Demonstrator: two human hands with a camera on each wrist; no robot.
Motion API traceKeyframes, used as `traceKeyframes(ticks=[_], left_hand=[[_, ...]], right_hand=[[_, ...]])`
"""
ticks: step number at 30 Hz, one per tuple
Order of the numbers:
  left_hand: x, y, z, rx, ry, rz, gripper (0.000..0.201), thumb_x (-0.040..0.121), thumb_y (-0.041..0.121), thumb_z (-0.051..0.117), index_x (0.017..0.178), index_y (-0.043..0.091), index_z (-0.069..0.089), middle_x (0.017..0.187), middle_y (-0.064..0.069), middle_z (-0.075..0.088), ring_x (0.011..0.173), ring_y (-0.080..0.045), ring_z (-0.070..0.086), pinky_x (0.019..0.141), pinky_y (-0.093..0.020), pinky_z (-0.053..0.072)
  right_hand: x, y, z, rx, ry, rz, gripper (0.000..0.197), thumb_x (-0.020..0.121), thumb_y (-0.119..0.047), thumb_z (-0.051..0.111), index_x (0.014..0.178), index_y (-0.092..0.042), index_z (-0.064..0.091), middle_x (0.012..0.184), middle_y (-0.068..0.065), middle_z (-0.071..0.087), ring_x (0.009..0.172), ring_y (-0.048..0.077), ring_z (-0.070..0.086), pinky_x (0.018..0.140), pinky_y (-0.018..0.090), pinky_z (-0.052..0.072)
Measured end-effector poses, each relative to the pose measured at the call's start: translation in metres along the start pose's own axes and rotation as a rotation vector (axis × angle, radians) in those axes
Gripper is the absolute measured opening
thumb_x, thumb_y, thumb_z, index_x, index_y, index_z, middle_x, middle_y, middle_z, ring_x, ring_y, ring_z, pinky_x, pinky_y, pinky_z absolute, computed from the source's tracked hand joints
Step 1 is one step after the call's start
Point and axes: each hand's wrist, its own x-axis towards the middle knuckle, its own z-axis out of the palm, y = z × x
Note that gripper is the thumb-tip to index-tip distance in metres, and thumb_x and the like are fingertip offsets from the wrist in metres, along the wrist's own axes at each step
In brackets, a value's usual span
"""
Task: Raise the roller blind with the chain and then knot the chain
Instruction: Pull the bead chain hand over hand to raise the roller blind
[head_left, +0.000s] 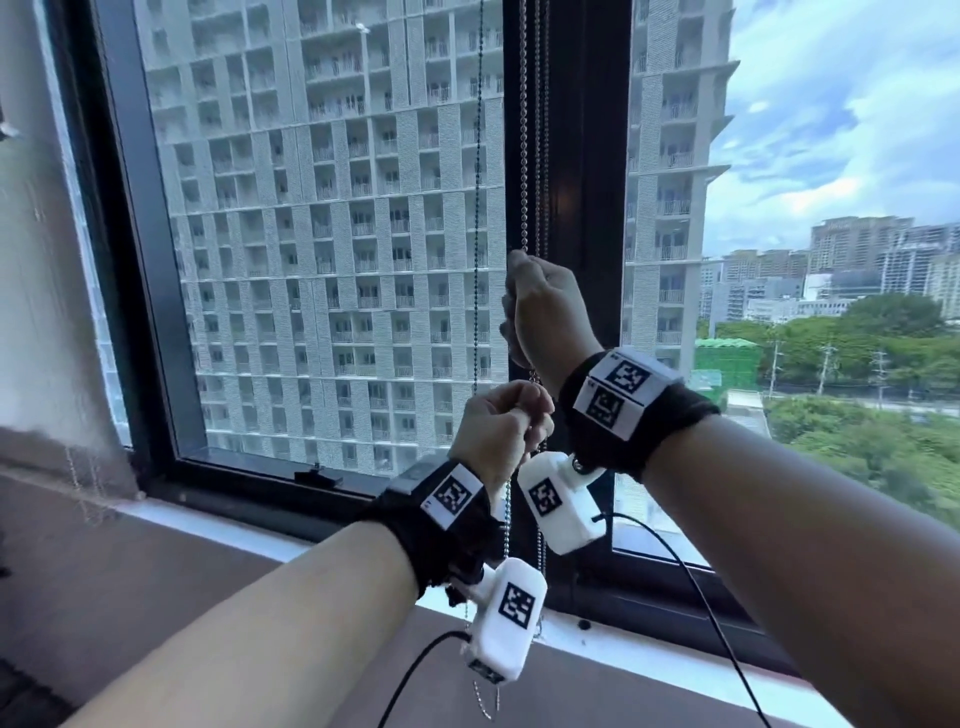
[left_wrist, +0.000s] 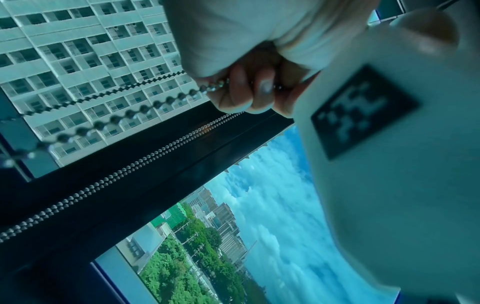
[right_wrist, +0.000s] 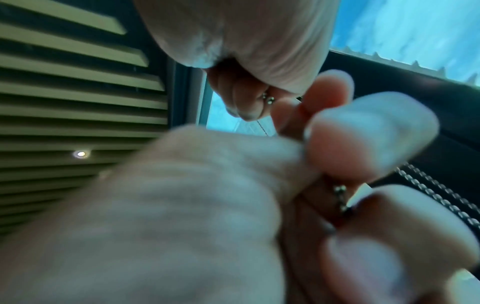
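A metal bead chain (head_left: 523, 156) hangs in front of the dark window mullion (head_left: 587, 156). My right hand (head_left: 537, 301) grips it in a fist at mid height. Just below, my left hand (head_left: 501, 423) pinches the chain between thumb and fingers, and the loose loop end (head_left: 488, 696) dangles under my left wrist. The left wrist view shows the left hand (left_wrist: 246, 92) curled round the beads (left_wrist: 145, 107). In the right wrist view the right hand (right_wrist: 241, 98) holds beads up high, with the left hand (right_wrist: 207, 195) pinching the chain (right_wrist: 340, 197) in front. The blind itself is out of view.
A thinner dark strand (head_left: 478, 208) hangs before the left pane. Two more bead strands (left_wrist: 130, 170) lie along the mullion. A pale window sill (head_left: 311, 540) runs below the glass, and black cables trail from both wrist cameras. A grey wall stands at the left.
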Motion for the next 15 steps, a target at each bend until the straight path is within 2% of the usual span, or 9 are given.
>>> traceKeyframes(ticks=[2,4,6,8,10,12,14,15], left_hand=[[-0.001,-0.002,-0.005,0.031,-0.026,-0.048,0.035,0.094,0.002,0.044,0.067,0.013,0.062,0.058,-0.002,0.055,0.047,-0.009,0.040,0.048,-0.023,0.026],[0.000,-0.002,-0.010,0.061,-0.033,-0.094,0.025,0.094,0.005,0.046,0.074,0.009,0.060,0.057,0.000,0.063,0.046,-0.009,0.050,0.049,-0.023,0.034],[0.004,0.000,-0.013,0.068,-0.007,-0.098,0.022,0.090,0.000,0.048,0.075,0.006,0.061,0.064,-0.004,0.067,0.056,-0.015,0.060,0.060,-0.031,0.047],[0.007,0.005,-0.015,0.065,0.033,-0.062,0.019,0.081,-0.010,0.046,0.074,0.001,0.059,0.069,-0.011,0.065,0.067,-0.026,0.062,0.073,-0.042,0.054],[0.009,0.012,-0.017,0.070,0.061,-0.007,0.020,0.076,-0.011,0.044,0.069,0.002,0.057,0.065,-0.008,0.063,0.068,-0.025,0.062,0.081,-0.048,0.054],[0.011,0.020,-0.016,0.077,0.078,0.056,0.019,0.080,-0.005,0.046,0.067,0.003,0.058,0.062,-0.007,0.063,0.063,-0.022,0.062,0.077,-0.045,0.055],[0.016,0.029,-0.014,0.020,0.107,0.082,0.019,0.083,0.006,0.049,0.072,0.000,0.063,0.069,-0.016,0.061,0.068,-0.027,0.059,0.072,-0.041,0.050],[0.020,0.032,-0.012,0.001,0.123,0.093,0.021,0.083,0.013,0.051,0.072,0.002,0.065,0.070,-0.017,0.060,0.069,-0.027,0.056,0.072,-0.040,0.046]], right_hand=[[-0.006,0.005,0.000,0.033,-0.014,0.007,0.042,0.103,-0.022,0.036,0.062,-0.022,0.029,0.056,0.001,0.025,0.034,0.004,0.022,0.034,0.016,0.017],[-0.013,0.013,0.001,-0.001,-0.029,-0.009,0.043,0.102,-0.024,0.037,0.060,-0.022,0.030,0.055,0.002,0.027,0.035,0.007,0.023,0.035,0.018,0.019],[-0.020,0.021,0.002,-0.003,-0.030,-0.008,0.043,0.101,-0.022,0.038,0.059,-0.022,0.030,0.055,0.003,0.027,0.038,0.009,0.023,0.036,0.020,0.020],[-0.024,0.030,0.002,0.035,-0.020,0.012,0.043,0.100,-0.021,0.039,0.058,-0.022,0.030,0.054,0.002,0.028,0.038,0.009,0.024,0.037,0.021,0.021],[-0.025,0.039,0.000,0.030,0.001,0.006,0.043,0.100,-0.021,0.041,0.058,-0.022,0.031,0.051,-0.001,0.029,0.038,0.008,0.025,0.039,0.024,0.023],[-0.027,0.046,-0.005,-0.006,0.015,-0.014,0.042,0.099,-0.022,0.042,0.058,-0.022,0.034,0.050,-0.004,0.032,0.041,0.009,0.029,0.043,0.026,0.027],[-0.030,0.050,-0.010,0.011,-0.004,-0.016,0.042,0.100,-0.020,0.040,0.058,-0.019,0.038,0.049,-0.005,0.038,0.041,0.009,0.034,0.044,0.024,0.029],[-0.031,0.051,-0.011,0.029,-0.020,-0.016,0.042,0.101,-0.018,0.038,0.059,-0.017,0.041,0.047,-0.007,0.041,0.039,0.006,0.036,0.041,0.021,0.030]])
